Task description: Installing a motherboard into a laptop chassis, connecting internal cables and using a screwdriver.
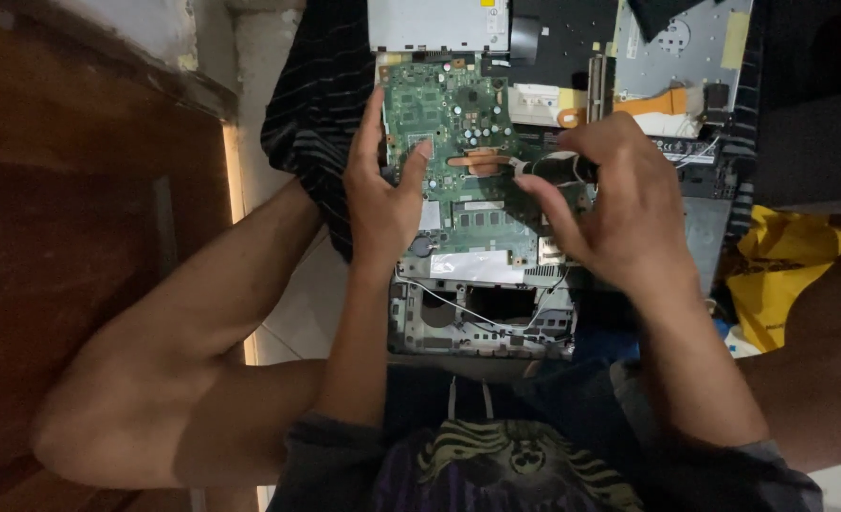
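An opened laptop chassis (482, 322) lies in front of me with its green motherboard (444, 109) exposed. My left hand (382, 194) rests on the board's left side, fingers spread, the index fingertip pressing on the board and the thumb along its left edge. My right hand (614, 204) sits over the board's right side, its fingertips pinching a black cylindrical part (558, 169) beside the copper heat pipe (477, 159). A silver battery cell (421, 246) and a memory module (482, 218) show between my hands.
A grey optical drive (436, 24) lies at the top. A metal plate with an orange ribbon cable (671, 100) sits top right. Dark striped cloth (311, 104) underlies the laptop. A yellow bag (785, 275) is at right, a brown wooden surface (70, 218) at left.
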